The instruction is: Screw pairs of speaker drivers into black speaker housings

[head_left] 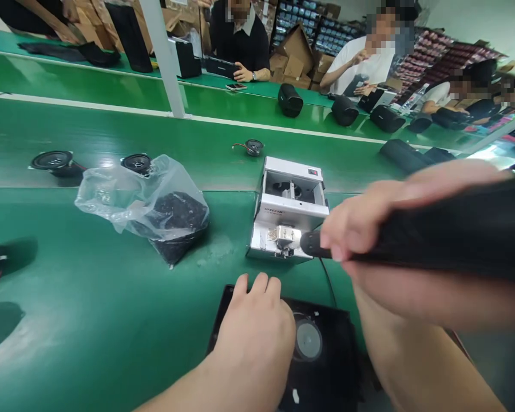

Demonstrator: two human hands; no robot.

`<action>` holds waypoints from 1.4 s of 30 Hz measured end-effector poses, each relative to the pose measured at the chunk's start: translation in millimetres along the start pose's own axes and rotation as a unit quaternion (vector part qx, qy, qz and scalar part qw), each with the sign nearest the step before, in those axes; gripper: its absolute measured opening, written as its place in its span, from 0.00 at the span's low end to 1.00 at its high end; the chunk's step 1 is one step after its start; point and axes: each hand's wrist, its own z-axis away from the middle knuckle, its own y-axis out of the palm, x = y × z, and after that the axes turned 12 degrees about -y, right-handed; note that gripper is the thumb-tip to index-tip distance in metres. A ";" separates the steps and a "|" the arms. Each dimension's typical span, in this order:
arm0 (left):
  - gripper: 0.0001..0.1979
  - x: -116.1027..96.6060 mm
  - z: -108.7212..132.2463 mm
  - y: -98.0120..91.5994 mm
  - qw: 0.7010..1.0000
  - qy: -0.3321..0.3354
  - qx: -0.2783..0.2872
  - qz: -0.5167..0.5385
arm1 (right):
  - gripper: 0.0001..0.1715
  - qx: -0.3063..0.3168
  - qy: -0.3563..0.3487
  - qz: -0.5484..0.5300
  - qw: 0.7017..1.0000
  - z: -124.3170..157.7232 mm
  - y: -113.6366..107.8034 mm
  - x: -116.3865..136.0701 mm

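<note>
My right hand (360, 220) is wrapped round a black electric screwdriver (446, 237), blurred by its closeness to the camera. The driver's nose reaches the metal pick-up block at the front of a white screw feeder (257, 237); its bit tip is hard to make out. My left hand (257, 326) is over a black speaker housing (337, 366), with its fingers curled at the far edge. A round speaker driver with a grey centre (309, 340) sits in that housing beside my wrist.
Left of the feeder lies a clear plastic bag (171, 191) holding small black pieces. Loose speaker drivers (54, 160) rest on the green conveyor belt (214, 137). Across it, several people work beside black speaker cases (290, 100). A white post (163, 57) rises at the far side.
</note>
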 end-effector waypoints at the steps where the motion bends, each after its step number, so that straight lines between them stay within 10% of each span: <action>1: 0.07 1.6 0.3 -1.5 1.000 0.003 -0.010 0.012 | 0.31 0.016 0.003 0.003 1.000 -4.9 7.0 -5.5; 25: 0.19 -25.2 -2.2 -20.0 0.991 -0.012 0.068 -0.116 | 0.53 -0.021 0.036 0.046 0.998 -14.0 30.1 -17.1; 42: 0.02 -1.6 -11.6 -10.6 0.994 0.078 -0.010 -0.075 | 0.52 0.012 -0.013 0.007 1.000 -10.4 24.0 -41.2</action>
